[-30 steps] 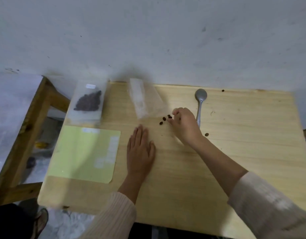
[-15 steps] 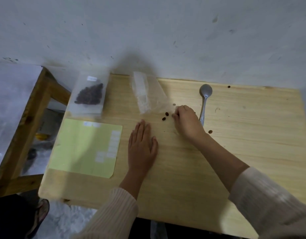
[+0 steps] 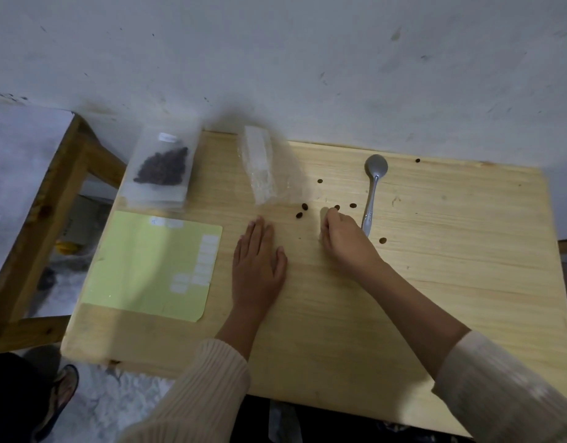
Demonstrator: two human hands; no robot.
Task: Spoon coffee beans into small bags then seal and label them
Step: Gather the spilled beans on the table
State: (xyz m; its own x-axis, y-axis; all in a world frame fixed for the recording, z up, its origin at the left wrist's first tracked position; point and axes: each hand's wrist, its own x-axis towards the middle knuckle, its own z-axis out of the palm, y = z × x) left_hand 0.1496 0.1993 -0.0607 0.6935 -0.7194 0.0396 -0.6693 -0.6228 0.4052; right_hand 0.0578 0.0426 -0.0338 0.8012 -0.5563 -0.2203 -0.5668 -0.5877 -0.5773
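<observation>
I look down on a pale wooden worktop (image 3: 435, 282). A green label sheet (image 3: 141, 263) lies at its left, white stickers along the sheet's right side. Beyond the sheet sits a clear bag of coffee beans (image 3: 162, 166); right of that bag lies an empty clear bag (image 3: 263, 169). My left hand (image 3: 258, 266) rests flat, grip released. My right hand (image 3: 343, 238) is curled, fingertips pinched; I cannot tell what it grips. A metal spoon (image 3: 373, 190) lies just right of it. Loose beans (image 3: 304, 206) are scattered around that hand.

Right hand (image 3: 343, 238) fingertips curled, hidden.
</observation>
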